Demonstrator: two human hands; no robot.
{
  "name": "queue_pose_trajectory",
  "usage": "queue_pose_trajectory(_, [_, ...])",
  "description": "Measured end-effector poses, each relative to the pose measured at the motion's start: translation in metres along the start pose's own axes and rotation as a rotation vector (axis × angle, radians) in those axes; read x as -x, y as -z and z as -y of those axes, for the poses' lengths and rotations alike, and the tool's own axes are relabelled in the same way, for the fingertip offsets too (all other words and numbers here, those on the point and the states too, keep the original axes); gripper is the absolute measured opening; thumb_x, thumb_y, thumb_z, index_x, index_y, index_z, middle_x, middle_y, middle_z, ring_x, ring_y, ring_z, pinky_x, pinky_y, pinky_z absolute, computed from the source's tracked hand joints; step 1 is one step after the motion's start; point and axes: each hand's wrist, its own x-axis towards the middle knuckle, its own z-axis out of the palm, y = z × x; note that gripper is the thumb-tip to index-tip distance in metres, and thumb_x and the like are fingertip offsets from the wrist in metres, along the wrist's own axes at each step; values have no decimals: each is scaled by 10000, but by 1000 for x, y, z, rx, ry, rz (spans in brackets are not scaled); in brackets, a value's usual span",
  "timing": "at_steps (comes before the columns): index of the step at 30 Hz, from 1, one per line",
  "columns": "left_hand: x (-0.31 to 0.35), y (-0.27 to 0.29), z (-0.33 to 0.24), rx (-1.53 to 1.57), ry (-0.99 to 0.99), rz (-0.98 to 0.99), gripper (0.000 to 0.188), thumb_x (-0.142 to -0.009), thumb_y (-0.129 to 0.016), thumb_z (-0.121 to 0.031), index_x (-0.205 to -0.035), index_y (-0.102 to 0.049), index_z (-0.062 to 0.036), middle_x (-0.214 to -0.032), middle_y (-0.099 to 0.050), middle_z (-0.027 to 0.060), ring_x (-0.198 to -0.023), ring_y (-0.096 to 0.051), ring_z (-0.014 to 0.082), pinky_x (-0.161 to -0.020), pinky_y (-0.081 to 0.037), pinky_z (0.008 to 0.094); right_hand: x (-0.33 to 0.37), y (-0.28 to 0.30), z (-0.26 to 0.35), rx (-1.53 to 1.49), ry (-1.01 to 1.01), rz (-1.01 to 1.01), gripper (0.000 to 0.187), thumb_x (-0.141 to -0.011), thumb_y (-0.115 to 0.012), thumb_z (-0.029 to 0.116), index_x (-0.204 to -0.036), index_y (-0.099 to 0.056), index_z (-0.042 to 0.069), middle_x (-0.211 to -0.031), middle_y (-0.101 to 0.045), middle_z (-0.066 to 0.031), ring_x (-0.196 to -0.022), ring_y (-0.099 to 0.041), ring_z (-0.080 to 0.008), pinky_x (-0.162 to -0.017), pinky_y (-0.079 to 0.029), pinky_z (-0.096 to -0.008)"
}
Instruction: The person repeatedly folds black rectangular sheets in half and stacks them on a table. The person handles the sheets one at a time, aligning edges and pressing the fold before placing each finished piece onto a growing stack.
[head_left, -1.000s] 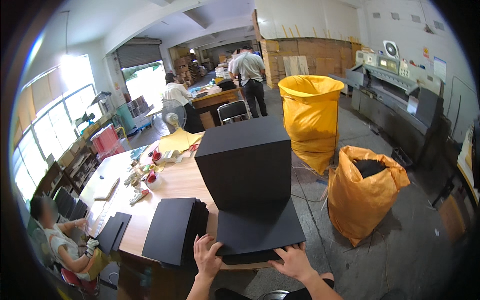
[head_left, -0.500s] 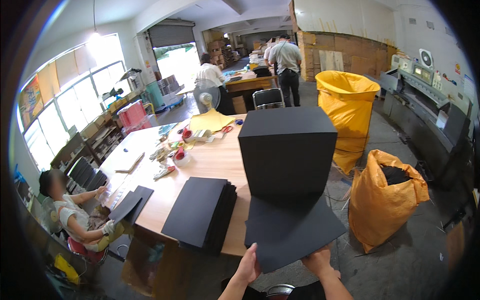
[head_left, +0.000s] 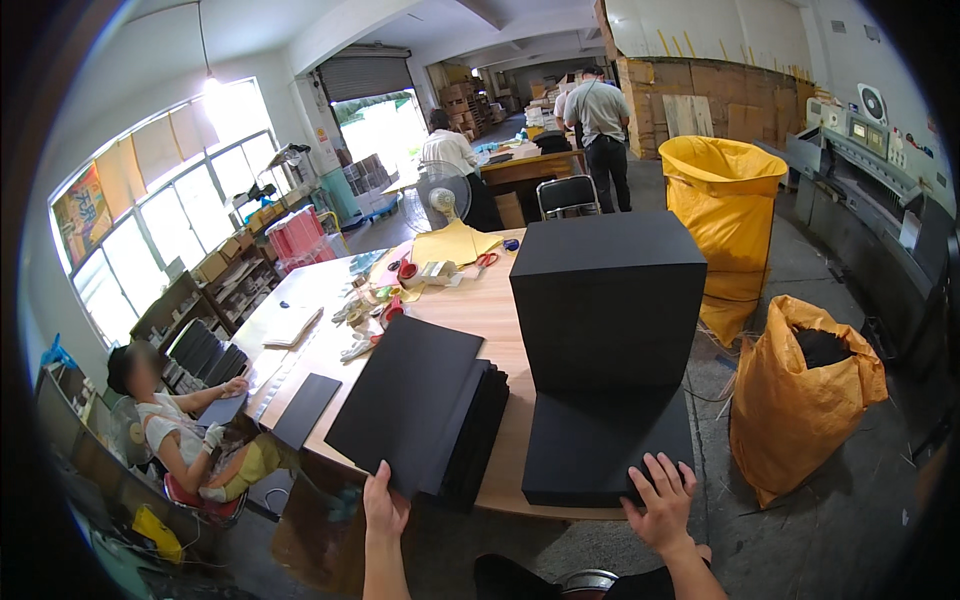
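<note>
My left hand (head_left: 386, 503) grips the near edge of a black sheet of board (head_left: 405, 395), thumb showing and the fingers mostly behind. That sheet lies tilted over the left side of a stack of black boards (head_left: 478, 430), covering part of it. My right hand (head_left: 662, 497) has its fingers spread on the front right corner of a low black stack (head_left: 590, 455) at the table's near edge. Directly behind that low stack rises a tall black block-shaped pile (head_left: 608, 320).
The wooden table (head_left: 508, 322) also bears scissors (head_left: 487, 260), tape rolls and yellow paper (head_left: 450, 245). Yellow sacks (head_left: 800, 400) stand on the floor at right. A seated person (head_left: 175, 430) handles a dark board at left; other people stand farther back.
The black board between both hands has gone left with my left hand, onto the left stack. My right hand has let go of it and lies on the low right stack.
</note>
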Motion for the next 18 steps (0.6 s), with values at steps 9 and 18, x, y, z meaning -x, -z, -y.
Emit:
queue_pose_trajectory(9, [-53,2,29,-109,250,-236,394,-1194,-526,-282,-1434,-533,31,-1372,-645,157,-1180,-695,342,-994,-618,555,-2,2,-4,38,32,-5,553,-815,-839,313,-1348,-749,197,-1469,-675,-123,-1413,-593,-306,-1222,-337,-527])
queue_pose_trajectory(18, [-24,-2,-27,-903,388,-120,555,-1148,-599,-421,-878,-734,46,-737,-763,159,-583,-750,229,-506,-598,319,7,43,-18,-439,-314,-248,239,-899,-752,79,-1129,-730,17,-1336,-721,-202,-1348,-635,-431,-1151,-498,-520])
